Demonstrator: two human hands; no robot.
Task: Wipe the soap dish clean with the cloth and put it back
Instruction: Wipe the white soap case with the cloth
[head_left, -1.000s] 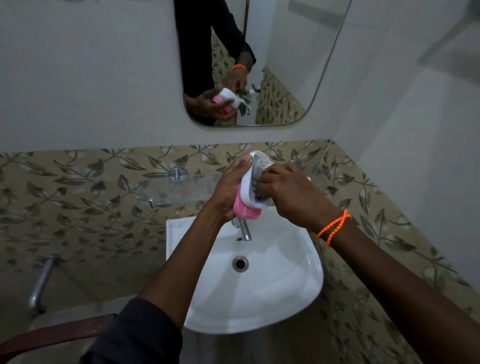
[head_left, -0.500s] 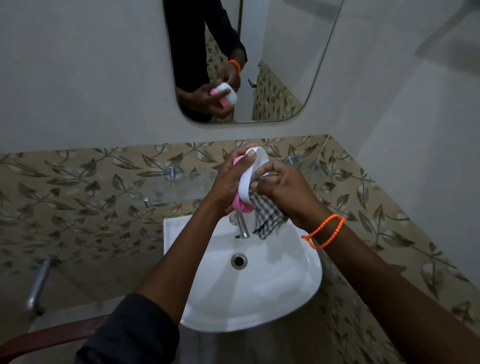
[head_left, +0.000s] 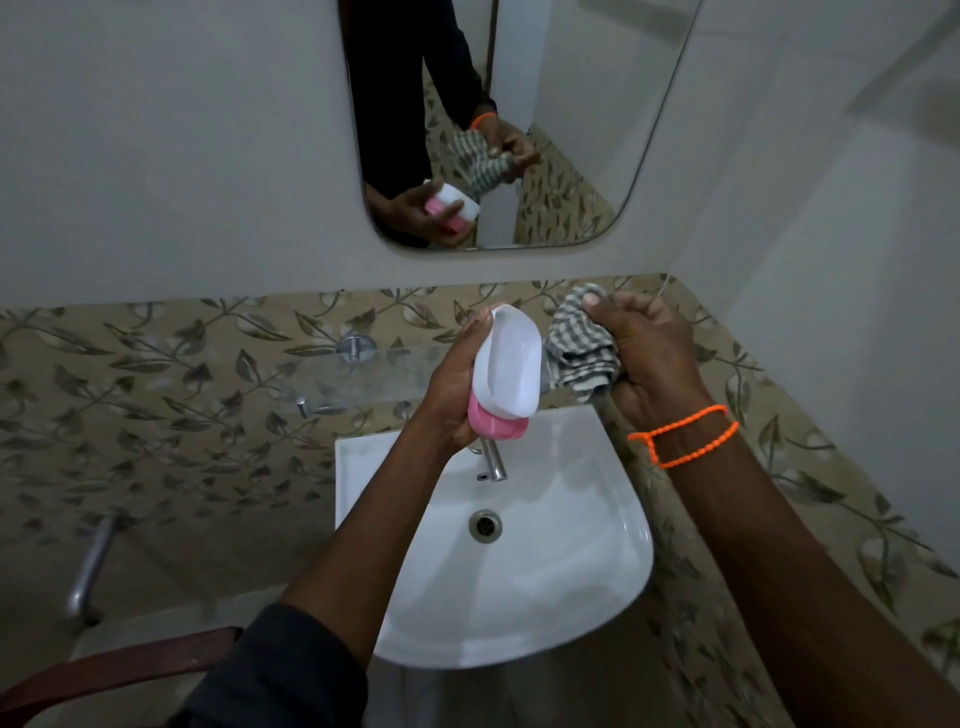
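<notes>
Left hand (head_left: 452, 384) grips the upright soap dish (head_left: 511, 364); right hand (head_left: 649, 353) clutches the bunched cloth (head_left: 576, 353) beside it

- The left hand (head_left: 457, 384) grips the soap dish (head_left: 506, 366) upright above the tap (head_left: 493, 460); the air directly below the dish is blocked by the spout.
- At 3 o'clock of the dish, the cloth (head_left: 579, 348) bunched in the right hand (head_left: 649, 358) sits just beside it, leaving only a narrow gap.
- At 9 o'clock, the glass shelf (head_left: 332, 371) on the tiled wall stands bare.
- At 6 o'clock, the basin (head_left: 597, 545) bowl lies open around its drain (head_left: 484, 525).
- At 12 o'clock, the mirror (head_left: 571, 130) closes off the wall.
</notes>
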